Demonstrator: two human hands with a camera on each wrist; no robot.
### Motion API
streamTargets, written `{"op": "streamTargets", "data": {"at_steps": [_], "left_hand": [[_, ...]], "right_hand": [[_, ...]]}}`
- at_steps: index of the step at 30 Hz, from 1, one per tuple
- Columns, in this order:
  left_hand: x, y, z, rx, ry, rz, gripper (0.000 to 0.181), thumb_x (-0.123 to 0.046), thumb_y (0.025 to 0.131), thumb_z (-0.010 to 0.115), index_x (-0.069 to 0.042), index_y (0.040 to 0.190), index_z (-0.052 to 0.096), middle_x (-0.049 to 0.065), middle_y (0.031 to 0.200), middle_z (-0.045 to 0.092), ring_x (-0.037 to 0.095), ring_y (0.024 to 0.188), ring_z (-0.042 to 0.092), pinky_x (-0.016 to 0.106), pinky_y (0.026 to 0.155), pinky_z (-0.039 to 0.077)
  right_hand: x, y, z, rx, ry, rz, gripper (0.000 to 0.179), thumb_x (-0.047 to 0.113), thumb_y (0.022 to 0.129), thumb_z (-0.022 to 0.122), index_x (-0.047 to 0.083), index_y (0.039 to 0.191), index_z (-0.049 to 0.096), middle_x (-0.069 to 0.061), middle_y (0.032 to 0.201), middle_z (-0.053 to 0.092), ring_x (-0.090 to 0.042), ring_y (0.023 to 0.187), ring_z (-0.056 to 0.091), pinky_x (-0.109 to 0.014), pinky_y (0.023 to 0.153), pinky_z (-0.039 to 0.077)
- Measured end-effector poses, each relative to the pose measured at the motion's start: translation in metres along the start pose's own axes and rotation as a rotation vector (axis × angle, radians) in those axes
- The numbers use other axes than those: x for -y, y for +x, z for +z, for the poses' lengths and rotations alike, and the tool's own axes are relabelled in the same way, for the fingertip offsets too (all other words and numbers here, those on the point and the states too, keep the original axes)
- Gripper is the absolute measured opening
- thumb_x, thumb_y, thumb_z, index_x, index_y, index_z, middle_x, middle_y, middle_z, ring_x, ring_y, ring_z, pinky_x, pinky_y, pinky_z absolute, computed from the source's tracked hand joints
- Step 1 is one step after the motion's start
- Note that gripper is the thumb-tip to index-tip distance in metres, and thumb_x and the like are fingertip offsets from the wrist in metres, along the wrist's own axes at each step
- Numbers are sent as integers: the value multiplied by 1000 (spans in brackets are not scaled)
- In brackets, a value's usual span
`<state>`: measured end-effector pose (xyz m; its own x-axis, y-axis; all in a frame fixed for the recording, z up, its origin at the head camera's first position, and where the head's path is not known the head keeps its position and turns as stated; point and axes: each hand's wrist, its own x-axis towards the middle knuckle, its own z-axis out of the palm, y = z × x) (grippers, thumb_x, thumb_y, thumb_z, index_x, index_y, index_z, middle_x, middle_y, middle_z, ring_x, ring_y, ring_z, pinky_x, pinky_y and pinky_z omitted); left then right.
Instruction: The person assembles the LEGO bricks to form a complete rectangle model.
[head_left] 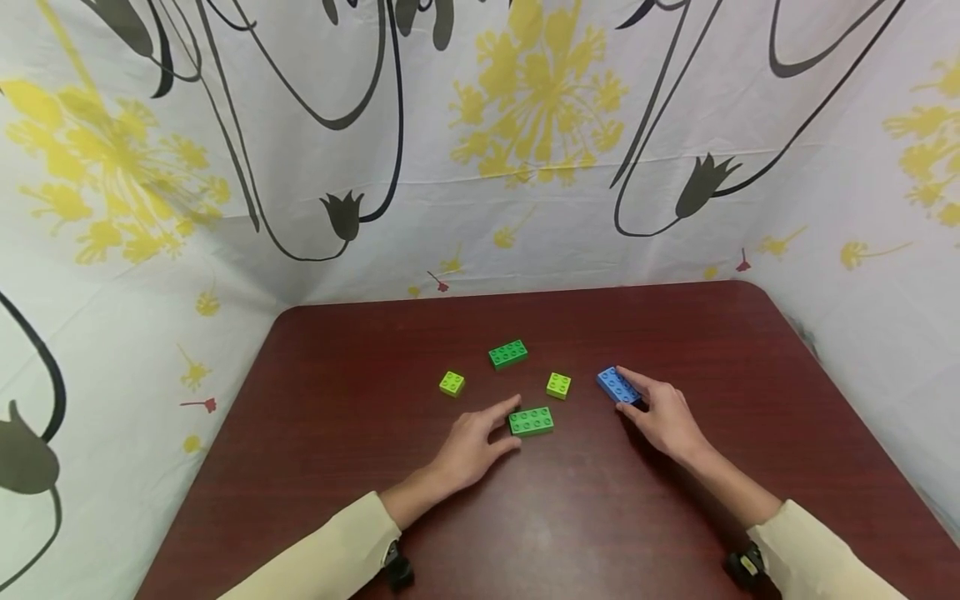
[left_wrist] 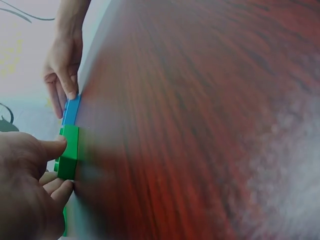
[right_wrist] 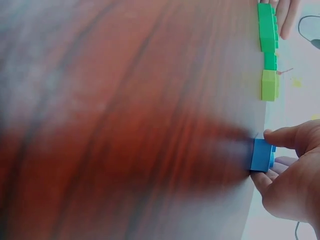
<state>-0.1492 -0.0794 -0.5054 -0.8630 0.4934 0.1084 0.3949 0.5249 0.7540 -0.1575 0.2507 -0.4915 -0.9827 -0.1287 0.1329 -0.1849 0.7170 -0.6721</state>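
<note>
A bright green eight-stud toy brick (head_left: 531, 422) lies on the tabletop. My left hand (head_left: 468, 446) reaches to its left end, index finger just beyond the far side and thumb just before the near side, spread around it. The left wrist view shows the same green brick (left_wrist: 68, 152) between thumb and fingers. Farther right, my right hand (head_left: 667, 417) pinches a blue eight-stud brick (head_left: 618, 386) between thumb and index finger. Seen from the right wrist, the blue brick (right_wrist: 261, 155) has the thumb on one side and a fingertip on the other.
A darker green brick (head_left: 508, 354) lies farther back. Two small lime bricks lie at its left (head_left: 452, 383) and right (head_left: 558, 385). All rest on a dark red wooden table (head_left: 337, 375). Patterned white cloth (head_left: 420, 150) hangs behind and beside it.
</note>
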Motion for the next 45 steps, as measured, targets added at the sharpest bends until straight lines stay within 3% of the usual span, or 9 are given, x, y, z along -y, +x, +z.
{"op": "streamTargets", "data": {"at_steps": [6, 13, 24, 29, 36, 45], "left_hand": [[-1, 2, 4, -63, 77, 11, 61, -18, 96, 82, -12, 152, 60, 4, 145, 66, 19, 126, 67, 41, 102, 57], [-2, 3, 5, -110, 94, 39, 52, -16, 95, 83, -11, 145, 67, 2, 138, 71, 16, 119, 71, 38, 98, 59], [-3, 3, -3, -113, 43, 37, 47, -12, 94, 84, -11, 138, 71, 1, 133, 74, 18, 115, 73, 35, 95, 60], [-3, 2, -9, -120, 24, 41, 46, -12, 93, 84, -10, 137, 71, 3, 133, 73, 20, 113, 74, 34, 95, 60], [-3, -1, -17, -121, 3, 38, 46, -10, 93, 84, -8, 136, 70, 5, 133, 73, 22, 113, 74, 35, 96, 60], [1, -5, -25, -91, -19, 1, 45, -11, 93, 85, -8, 135, 70, 4, 133, 73, 20, 115, 74, 33, 96, 59]], "right_hand": [[1, 1, 0, -10, -39, 6, 58, -2, 96, 76, -1, 151, 57, -33, 142, 60, -43, 114, 68, -56, 88, 58], [2, 2, 0, -12, -47, -1, 53, -2, 96, 75, 1, 147, 62, -30, 134, 66, -28, 88, 62, -37, 71, 49], [11, 0, 3, 3, -43, -19, 50, -1, 96, 76, 4, 144, 66, -28, 132, 67, -25, 80, 54, -32, 61, 38], [19, -2, 4, 4, -30, -26, 48, -1, 95, 77, 5, 141, 68, -27, 129, 68, -26, 85, 56, -31, 61, 40], [30, -4, 8, 26, 6, -32, 46, -2, 94, 78, 7, 138, 70, -19, 113, 72, -17, 64, 51, -27, 50, 39], [39, -6, 15, 56, 44, -24, 45, -3, 93, 79, 10, 135, 73, -16, 106, 72, -14, 57, 55, -27, 49, 45]]}}
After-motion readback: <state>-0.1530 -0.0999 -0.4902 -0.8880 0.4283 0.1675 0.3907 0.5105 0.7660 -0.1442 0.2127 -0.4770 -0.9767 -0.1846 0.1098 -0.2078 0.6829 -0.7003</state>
